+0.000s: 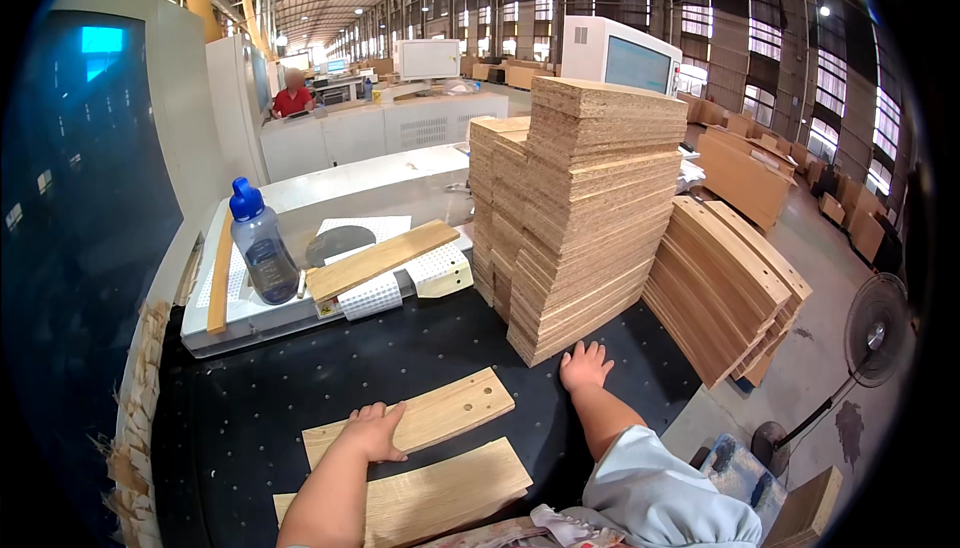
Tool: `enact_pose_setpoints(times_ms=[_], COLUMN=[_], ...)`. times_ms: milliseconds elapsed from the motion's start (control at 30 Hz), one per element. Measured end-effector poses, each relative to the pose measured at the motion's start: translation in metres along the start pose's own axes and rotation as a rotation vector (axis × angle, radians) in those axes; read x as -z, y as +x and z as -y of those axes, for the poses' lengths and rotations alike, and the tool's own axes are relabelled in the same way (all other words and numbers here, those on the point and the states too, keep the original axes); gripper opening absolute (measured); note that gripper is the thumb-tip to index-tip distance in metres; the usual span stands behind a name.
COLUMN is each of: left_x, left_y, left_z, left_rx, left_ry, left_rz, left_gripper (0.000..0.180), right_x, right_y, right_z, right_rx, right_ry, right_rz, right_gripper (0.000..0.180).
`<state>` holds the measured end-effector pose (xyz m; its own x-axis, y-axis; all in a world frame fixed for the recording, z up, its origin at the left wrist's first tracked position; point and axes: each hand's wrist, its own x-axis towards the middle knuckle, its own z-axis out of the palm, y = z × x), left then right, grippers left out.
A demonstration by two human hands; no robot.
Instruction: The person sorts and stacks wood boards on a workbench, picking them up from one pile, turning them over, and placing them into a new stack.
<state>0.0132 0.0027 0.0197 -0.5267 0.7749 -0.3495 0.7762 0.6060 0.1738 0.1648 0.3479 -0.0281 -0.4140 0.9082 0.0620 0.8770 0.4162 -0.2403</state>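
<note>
My left hand (372, 432) lies with its fingers spread on a light wood board (446, 410) that has two round holes near its right end. Closer to me, a second wood board (450, 493) rests on the black dotted table (250, 438), partly hidden by my left forearm. My right hand (586, 365) is open, its fingers stretched out on the table beside the foot of a tall stack of particle boards (610, 218). Nothing shows in its grasp.
Behind the boards stand a water bottle (262, 243) with a blue cap and a loose wood strip (380, 260). Drilled boards (715, 283) lean in a pile at the right, near a floor fan (876, 336). A dark machine panel (90, 218) rises at left. Farther back sits a person (292, 98) in red.
</note>
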Motion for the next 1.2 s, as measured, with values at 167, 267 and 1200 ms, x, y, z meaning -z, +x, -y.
enact_pose_setpoints(times_ms=[167, 267, 1200], left_x=[0.0, -0.002, 0.001], left_y=[0.001, 0.001, 0.002], left_z=[-0.001, 0.002, 0.0], left_rx=[-0.006, -0.012, -0.013], left_ry=[0.002, -0.005, 0.014], left_rz=[-0.007, -0.02, -0.024], left_gripper=[0.1, 0.1, 0.101], right_x=[-0.002, 0.002, -0.004], right_y=[0.001, 0.0, 0.003], right_z=[-0.003, 0.001, -0.003], right_rx=[0.0, -0.002, 0.004], right_ry=[-0.015, -0.017, -0.01], right_rz=[-0.005, 0.013, -0.021], right_gripper=[0.051, 0.051, 0.05])
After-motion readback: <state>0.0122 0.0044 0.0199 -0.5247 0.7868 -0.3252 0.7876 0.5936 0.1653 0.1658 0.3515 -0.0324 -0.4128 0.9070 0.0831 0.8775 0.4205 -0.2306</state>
